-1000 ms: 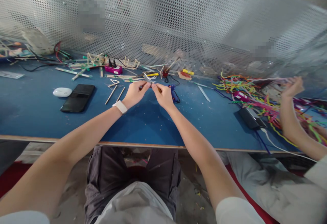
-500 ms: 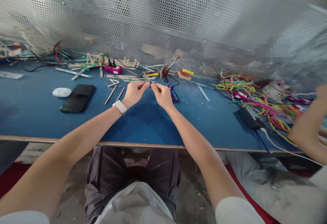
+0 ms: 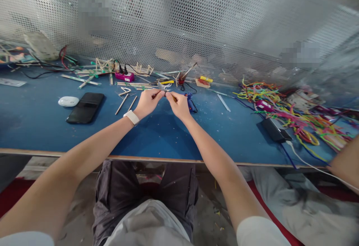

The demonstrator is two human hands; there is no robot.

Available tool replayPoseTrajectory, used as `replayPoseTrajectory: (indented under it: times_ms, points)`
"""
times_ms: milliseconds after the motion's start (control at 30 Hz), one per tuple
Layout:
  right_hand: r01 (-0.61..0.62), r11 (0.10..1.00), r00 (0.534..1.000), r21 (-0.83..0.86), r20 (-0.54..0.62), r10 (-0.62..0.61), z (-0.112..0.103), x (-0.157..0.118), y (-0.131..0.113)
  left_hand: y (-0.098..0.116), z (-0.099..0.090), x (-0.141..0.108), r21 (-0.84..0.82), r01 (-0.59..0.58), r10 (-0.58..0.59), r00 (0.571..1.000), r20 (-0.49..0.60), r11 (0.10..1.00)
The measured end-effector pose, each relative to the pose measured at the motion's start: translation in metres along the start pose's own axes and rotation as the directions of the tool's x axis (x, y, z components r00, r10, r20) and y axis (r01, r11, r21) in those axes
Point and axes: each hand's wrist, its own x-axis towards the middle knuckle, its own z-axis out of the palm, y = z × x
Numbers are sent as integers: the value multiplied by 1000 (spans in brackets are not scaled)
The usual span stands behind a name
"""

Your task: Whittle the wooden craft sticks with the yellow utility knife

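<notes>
My two hands meet above the middle of the blue table. In my right hand [image 3: 177, 104], closed in a pinch, is a small knife [image 3: 160, 85]; its pale blade points up and left, and a bit of yellowish handle shows at the fingers. My left hand [image 3: 148, 101], a white band at its wrist, pinches a thin dark stick [image 3: 154, 96] close to the blade. Fingers hide most of that stick. A blue glue gun [image 3: 191, 103] lies just right of my right hand. Left of my left hand are wooden sticks [image 3: 121, 104] and a small stick triangle [image 3: 124, 91].
A black phone [image 3: 85, 107] and a white oval case [image 3: 68, 101] lie at left. Behind are a pink power strip [image 3: 124, 76] and stick frames [image 3: 103, 66] against perforated metal [image 3: 157, 21]. At right lie colourful cords [image 3: 305, 120], a black box [image 3: 276, 130] and another person's arm [image 3: 346, 163].
My hands hold almost the same place and grip. At the right edge, the other person's arm has moved down and back from the cords.
</notes>
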Motion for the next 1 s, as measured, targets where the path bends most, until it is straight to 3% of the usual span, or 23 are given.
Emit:
replayPoseTrajectory:
  times_ms: [367, 1000]
  points:
    - [-23, 1000, 1000, 16, 4, 23, 1, 0, -1, 0, 2, -1, -29, 67, -68, 997, -39, 997]
    - [-78, 986, 993, 148, 96, 64, 0, 2, 3, -2, -1, -2, -31, -1, 2, 999, 48, 1000]
